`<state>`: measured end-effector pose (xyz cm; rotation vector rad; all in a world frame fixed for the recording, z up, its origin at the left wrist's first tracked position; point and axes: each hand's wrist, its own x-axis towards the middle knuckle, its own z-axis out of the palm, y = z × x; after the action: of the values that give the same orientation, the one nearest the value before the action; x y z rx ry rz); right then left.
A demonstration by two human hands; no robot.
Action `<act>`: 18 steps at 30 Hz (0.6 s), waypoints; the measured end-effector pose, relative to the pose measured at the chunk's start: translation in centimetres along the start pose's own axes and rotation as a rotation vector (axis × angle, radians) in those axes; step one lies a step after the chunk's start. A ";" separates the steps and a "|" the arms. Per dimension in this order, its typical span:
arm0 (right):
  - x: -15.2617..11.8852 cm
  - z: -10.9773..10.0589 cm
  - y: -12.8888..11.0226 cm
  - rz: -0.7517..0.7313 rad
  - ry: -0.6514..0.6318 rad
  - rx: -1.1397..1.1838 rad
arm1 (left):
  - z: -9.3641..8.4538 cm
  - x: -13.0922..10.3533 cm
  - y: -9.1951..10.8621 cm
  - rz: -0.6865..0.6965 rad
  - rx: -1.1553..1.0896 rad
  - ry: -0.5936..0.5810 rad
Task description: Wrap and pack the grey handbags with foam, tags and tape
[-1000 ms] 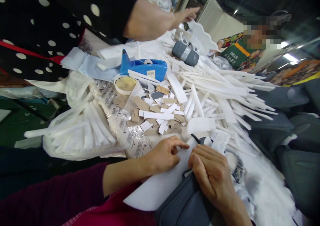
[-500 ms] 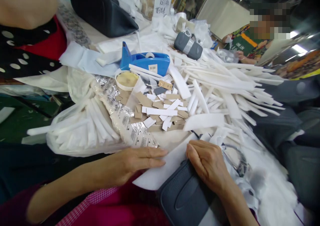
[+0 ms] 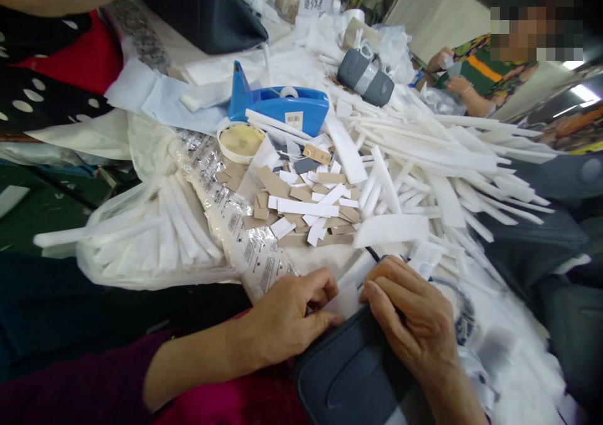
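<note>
A dark blue-grey bag (image 3: pixel 351 371) with an oval raised line on its face rests in my lap, tilted against the table's front edge. Along its upper edge lies a thin white foam sheet (image 3: pixel 346 299), partly hidden by my fingers. My left hand (image 3: pixel 292 315) pinches this sheet between thumb and curled fingers, close to the bag's rim. Closed over the bag's upper right edge is my right hand (image 3: pixel 412 318); its fingertips are tucked out of sight beside the sheet. A short piece of dark strap (image 3: pixel 373 254) pokes out beyond the right knuckles.
Cardboard and white paper scraps (image 3: pixel 306 208) cover the middle. Beyond stands a blue tape dispenser (image 3: pixel 301 108) beside a round lid (image 3: pixel 241 141). White foam strips (image 3: pixel 424 142) pile up rightward; a plastic bag (image 3: pixel 141 243) of foam sticks hangs left. Other people sit left and far right.
My left hand has gone from lying flat on the white sheet to pinching it at the bag's edge. The sheet is now folded in toward the bag. My right hand stays on the bag.
</note>
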<state>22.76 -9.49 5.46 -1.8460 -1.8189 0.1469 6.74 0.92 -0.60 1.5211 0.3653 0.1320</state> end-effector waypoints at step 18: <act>-0.1 -0.2 0.8 0.009 -0.078 -0.006 | 1.0 -2.1 0.1 0.117 0.071 0.136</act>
<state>23.52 -9.57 5.25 -1.8765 -1.8659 0.2204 5.14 -0.72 -0.21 1.6086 0.3928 0.3189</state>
